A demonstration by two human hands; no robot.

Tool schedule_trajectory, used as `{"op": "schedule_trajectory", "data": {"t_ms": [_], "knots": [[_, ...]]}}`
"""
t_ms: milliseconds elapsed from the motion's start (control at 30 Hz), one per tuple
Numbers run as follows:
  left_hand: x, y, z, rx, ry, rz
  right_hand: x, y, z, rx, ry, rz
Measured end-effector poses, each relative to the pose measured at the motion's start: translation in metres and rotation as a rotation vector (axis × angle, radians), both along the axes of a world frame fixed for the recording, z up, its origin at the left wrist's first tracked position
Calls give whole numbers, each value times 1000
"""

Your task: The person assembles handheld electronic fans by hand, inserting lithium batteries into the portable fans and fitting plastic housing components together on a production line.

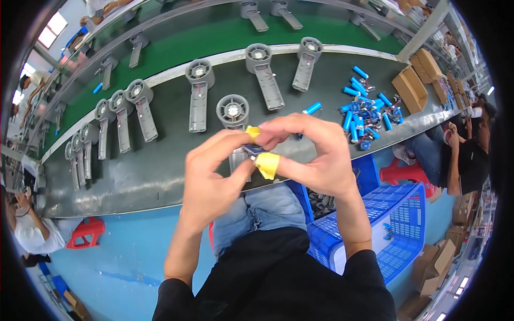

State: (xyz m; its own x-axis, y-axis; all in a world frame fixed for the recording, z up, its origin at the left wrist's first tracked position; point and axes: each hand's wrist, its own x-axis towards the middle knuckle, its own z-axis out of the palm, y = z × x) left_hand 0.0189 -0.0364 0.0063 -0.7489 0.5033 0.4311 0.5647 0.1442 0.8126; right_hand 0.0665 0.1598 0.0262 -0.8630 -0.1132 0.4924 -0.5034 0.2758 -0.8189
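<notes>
Just above the bench's near edge, my left hand [211, 166] and my right hand [321, 155] meet, fingertips closed from both sides on a small dark circuit board [254, 150]. Fingers hide most of the board. Yellow wrapping [267, 165] covers the tip of my right thumb, and a second yellow piece [252, 131] shows where the index fingertips meet. Right behind my hands lies a grey handheld fan housing [233, 111] with a round head; its handle is partly covered by my fingers. A blue cylindrical battery [312, 108] lies beyond my right hand.
Several grey fan housings [199, 96] line the dark bench [155, 174]. Blue batteries with wires and boards [369, 115] are heaped at the right, near an open cardboard box [409, 89]. A green conveyor [203, 35] runs behind. Below right stands a blue basket [369, 224]. People sit at both sides.
</notes>
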Motion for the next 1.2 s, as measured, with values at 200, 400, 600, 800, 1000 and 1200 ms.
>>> {"op": "schedule_trajectory", "data": {"t_ms": [200,400,600,800,1000,1200], "knots": [[-1,-39,6,326,-414,103,-10,-12,-31,36,-101,-134],[-8,-51,-25,176,-641,98,-21,-34,-64,260,-152,-172],[-15,-36,-40,-181,-254,153,-36,-33,-75,415,-52,-133],[-22,-28,-39,-201,-136,220,-36,-40,-75,361,-11,-158],[-22,-26,-36,-219,-250,169,-33,-46,-90,216,-34,-231],[-18,-35,-54,-194,-240,67,-33,-53,-88,-147,-278,-229]]}}
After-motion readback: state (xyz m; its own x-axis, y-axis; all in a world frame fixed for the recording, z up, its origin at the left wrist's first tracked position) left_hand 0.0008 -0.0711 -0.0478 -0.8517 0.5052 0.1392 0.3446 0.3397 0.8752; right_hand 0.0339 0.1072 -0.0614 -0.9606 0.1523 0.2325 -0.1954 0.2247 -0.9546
